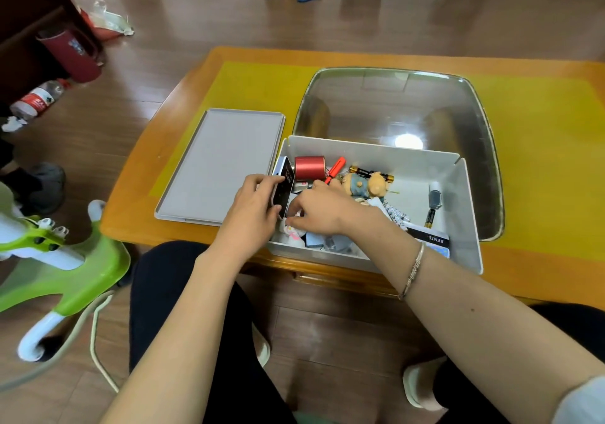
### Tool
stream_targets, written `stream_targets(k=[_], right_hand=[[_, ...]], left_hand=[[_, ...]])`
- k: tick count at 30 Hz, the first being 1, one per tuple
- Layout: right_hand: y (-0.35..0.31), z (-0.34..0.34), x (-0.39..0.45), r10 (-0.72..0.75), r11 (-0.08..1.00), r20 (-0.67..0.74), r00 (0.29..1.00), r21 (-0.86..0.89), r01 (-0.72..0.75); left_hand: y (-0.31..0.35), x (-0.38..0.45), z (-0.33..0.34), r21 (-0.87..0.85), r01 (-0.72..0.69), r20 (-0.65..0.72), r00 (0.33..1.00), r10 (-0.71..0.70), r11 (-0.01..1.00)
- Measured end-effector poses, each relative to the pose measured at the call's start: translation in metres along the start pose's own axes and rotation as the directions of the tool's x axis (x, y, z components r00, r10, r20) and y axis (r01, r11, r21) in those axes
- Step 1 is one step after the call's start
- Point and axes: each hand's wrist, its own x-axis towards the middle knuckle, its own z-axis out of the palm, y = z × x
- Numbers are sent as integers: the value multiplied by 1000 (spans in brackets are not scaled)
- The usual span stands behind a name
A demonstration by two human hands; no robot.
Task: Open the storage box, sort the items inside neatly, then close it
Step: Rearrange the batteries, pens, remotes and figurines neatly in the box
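A white storage box (471,214) stands open at the table's near edge, its grey lid (219,165) lying flat to its left. My left hand (255,204) grips a flat black device (284,186) upright against the box's left wall. My right hand (319,209) reaches into the box's left part, fingers curled down among small items; what they hold is hidden. Inside lie a red tin (309,167), a red screwdriver (335,169), a pig doll (365,185), batteries (370,172), a grey clip-like item (434,198) and a black card (429,237).
The box sits on an orange wooden table (137,207) with a yellow mat (540,168) and an inset glass panel (393,102). A green and white toy (62,260) stands at left. A bottle (37,97), a red bin and blue slippers lie on the floor.
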Motion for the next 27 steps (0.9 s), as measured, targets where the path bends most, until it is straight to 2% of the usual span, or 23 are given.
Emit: stream_targets(k=[6, 9, 11, 14, 16, 19, 22, 25, 27], right_hand=[[-3, -2, -3, -32, 999, 75, 997, 27, 30], [-3, 1, -2, -33, 992, 51, 998, 125, 26], [-1, 3, -5, -25, 970, 9, 1000, 244, 22], [8, 2, -16, 57, 911, -141, 988, 413, 7], [17, -5, -27, 185, 824, -253, 949, 566, -10], [40, -18, -49, 405, 714, -363, 839, 699, -42], [67, -22, -75, 541, 679, -375, 753, 723, -127], [84, -13, -96, 615, 642, -349, 707, 742, -192], [90, -3, -109, 651, 629, -363, 666, 749, -207]], left_hand=[[-5, 2, 3, -42, 27, -13, 1000, -27, 999], [-6, 2, 6, -99, 63, 48, 997, -58, 993], [-6, 0, 8, -125, 102, 112, 990, -88, 987], [-8, -4, 8, -100, 151, 138, 981, -137, 983], [-7, -6, 8, -41, 139, 143, 981, -132, 989], [-5, -7, 7, 41, 119, 146, 981, -124, 992], [-5, -7, 7, 81, 117, 147, 981, -128, 990], [-1, -8, 7, -12, 181, 159, 971, -177, 983], [3, -9, 8, 11, 217, 101, 971, -217, 976]])
